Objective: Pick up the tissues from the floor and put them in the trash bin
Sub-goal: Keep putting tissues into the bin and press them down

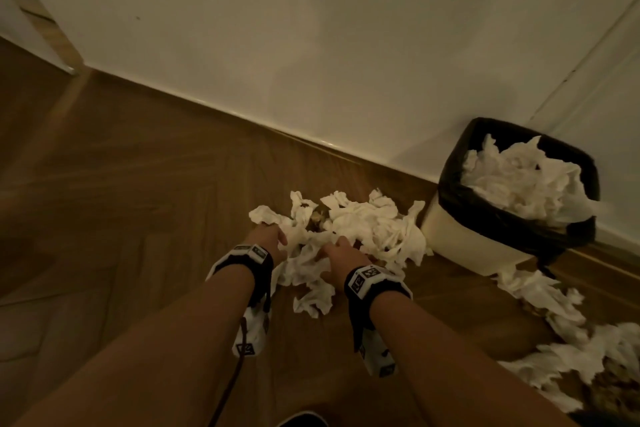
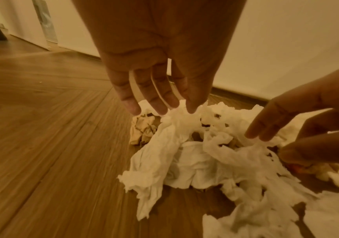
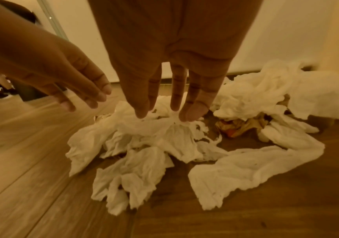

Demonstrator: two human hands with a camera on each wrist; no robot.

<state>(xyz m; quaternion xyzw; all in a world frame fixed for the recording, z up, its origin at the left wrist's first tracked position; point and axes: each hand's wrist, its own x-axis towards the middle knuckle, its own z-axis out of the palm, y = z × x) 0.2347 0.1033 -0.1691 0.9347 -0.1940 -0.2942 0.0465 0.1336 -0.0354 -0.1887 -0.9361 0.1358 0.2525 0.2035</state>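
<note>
1. Both hands reach into the heap of tissues (image 1: 360, 229) lying on the wooden floor (image 1: 138, 204) at lower centre of the head view; the trash bin (image 1: 450, 184), already heaped with tissue, stands at right centre by the wall (image 1: 311, 28).
2. The left hand (image 1: 268, 241) has straight, spread fingers (image 2: 154, 96), tips touching tissue, gripping nothing.
3. The right hand (image 1: 343, 253) is likewise flat, fingertips (image 3: 193, 111) pressing the heap.
4. A good gather likely means sweeping both hands inward, bunching tissue between the palms before lifting.
5. Torn strips may trail; more tissue lies at lower right.
</note>
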